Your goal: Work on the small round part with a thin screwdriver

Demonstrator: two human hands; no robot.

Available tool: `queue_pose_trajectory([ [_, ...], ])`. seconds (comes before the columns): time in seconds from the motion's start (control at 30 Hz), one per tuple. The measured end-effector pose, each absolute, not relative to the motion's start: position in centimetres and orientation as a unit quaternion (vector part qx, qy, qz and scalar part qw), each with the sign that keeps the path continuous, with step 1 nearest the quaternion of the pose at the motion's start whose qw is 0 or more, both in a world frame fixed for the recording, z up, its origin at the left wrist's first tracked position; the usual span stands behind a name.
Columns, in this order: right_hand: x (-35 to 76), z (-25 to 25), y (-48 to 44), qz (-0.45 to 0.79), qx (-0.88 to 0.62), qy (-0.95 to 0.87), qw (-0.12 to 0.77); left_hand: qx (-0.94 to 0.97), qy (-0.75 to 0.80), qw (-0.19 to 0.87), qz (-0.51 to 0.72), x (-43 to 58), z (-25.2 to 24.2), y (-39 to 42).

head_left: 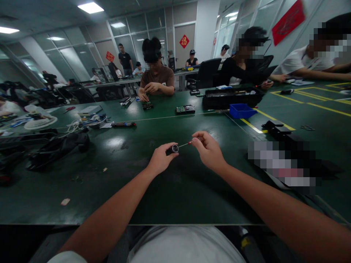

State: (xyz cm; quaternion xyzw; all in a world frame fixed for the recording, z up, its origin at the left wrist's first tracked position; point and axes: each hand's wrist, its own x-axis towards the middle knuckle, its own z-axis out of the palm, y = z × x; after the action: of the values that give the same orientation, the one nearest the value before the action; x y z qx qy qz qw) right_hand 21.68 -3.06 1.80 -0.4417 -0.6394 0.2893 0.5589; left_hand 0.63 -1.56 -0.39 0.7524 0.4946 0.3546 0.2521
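Note:
My left hand [160, 157] is closed round a small black cylindrical part [172, 149] with a round silvery end face, held just above the green table [153, 190]. My right hand [208, 149] pinches a thin screwdriver [185, 144] with a red collar, its slim metal tip pointing left at the end of the cylinder. Both hands hover over the middle of the table, close together.
A black tool case [231, 98] and a blue bin [241, 110] stand at the back right, circuit boards [185, 109] farther back, black bags [59, 146] and clutter at left. A black device [276, 128] lies to the right. Other people sit working across and along the table.

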Motion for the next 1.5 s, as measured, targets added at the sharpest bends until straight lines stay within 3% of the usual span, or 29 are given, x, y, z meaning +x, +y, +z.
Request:
queue_pose_trajectory([
  [0.23, 22.0, 1.7, -1.6, 0.533, -0.396, -0.463, 0.587, 0.79, 0.458, 0.208, 0.35, 0.7, 0.6, -1.9],
  [0.3, 22.2, 1.6, -1.3, 0.552, -0.395, -0.44, 0.588, 0.796, 0.458, 0.201, 0.34, 0.7, 0.8, -2.0],
  [0.57, 22.0, 1.7, -2.0, 0.368, -0.422, -0.556, 0.614, 0.793, 0.465, 0.198, 0.34, 0.6, 0.7, -1.9],
  [0.77, 21.8, 2.5, -2.8, 0.324, -0.42, -0.602, 0.597, 0.787, 0.473, 0.2, 0.341, 0.7, 0.8, -2.1],
  [1.1, 22.2, 3.9, -4.2, 0.182, -0.506, -0.671, 0.51, 0.772, 0.497, 0.206, 0.341, 0.7, 0.6, -1.9],
  [1.5, 22.3, 3.9, -3.5, 0.179, -0.55, -0.632, 0.516, 0.775, 0.498, 0.206, 0.331, 0.7, 1.1, -2.2],
])
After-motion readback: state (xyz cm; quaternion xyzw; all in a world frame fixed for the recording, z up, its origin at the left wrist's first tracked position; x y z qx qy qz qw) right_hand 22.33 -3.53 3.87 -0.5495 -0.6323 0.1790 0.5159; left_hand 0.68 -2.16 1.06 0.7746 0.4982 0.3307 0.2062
